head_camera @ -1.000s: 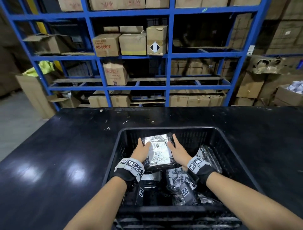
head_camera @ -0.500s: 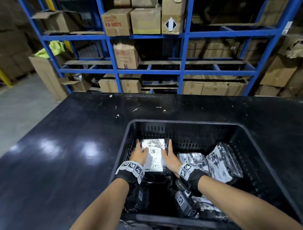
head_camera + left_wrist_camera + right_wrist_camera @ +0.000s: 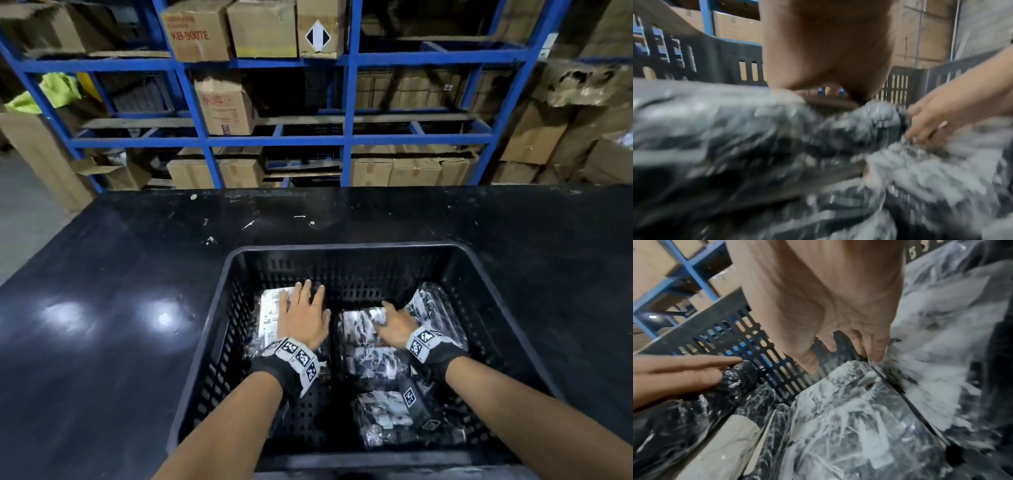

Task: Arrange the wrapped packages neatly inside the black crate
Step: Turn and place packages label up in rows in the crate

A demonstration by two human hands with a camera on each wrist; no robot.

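Black laminate worktop (image 3: 102, 308) carries the black crate (image 3: 342, 248), which sits close to you with its slotted walls intact. Inside it lie several film-wrapped packages. The left package (image 3: 269, 308) lies flat in the far left corner. The middle package (image 3: 359, 342) lies just beside it, and the right package (image 3: 431, 308) leans tilted against the right side. A fourth package (image 3: 383, 414) lies near your side.

Your left hand (image 3: 303, 317) rests flat on the left package, fingers straight and spread, gripping nothing. Your right hand (image 3: 394, 323) rests on the middle package with fingers loosely bent. Whether they hook the far edge cannot be told.

Risks, as judged: the glossy film may slip under a flat palm. The tilted package may slide onto the middle one if jostled. The near package remains out of line.
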